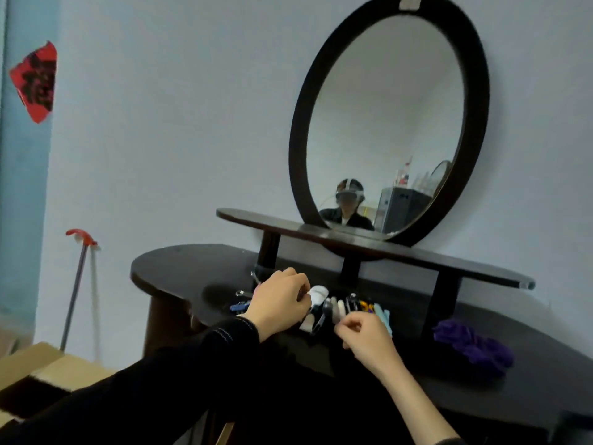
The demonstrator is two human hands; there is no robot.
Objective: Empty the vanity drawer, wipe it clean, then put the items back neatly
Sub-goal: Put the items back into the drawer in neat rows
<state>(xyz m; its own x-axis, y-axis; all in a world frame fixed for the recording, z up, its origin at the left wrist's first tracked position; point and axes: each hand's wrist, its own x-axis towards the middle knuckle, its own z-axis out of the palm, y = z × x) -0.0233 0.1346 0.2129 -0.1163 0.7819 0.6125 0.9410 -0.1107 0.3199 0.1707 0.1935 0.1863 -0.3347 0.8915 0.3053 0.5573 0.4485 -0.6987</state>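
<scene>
A dark vanity top (179, 268) carries a row of small hair clips (356, 308) in black, white, yellow and pale blue. My left hand (279, 300) curls its fingers round a white item (317, 295) at the left end of the row. My right hand (369, 337) pinches the near side of the clips, fingers curled; which clip it holds is blurred. A purple scrunchie (471, 346) lies to the right. A small blue clip (239, 306) and a metal pin (244, 293) lie left of my left hand. The drawer is out of view.
A raised dark shelf (417, 255) on three posts spans the vanity, with an oval mirror (388, 120) above it. A cardboard box (35, 374) stands at lower left. A red-headed mop handle (78, 277) leans on the wall.
</scene>
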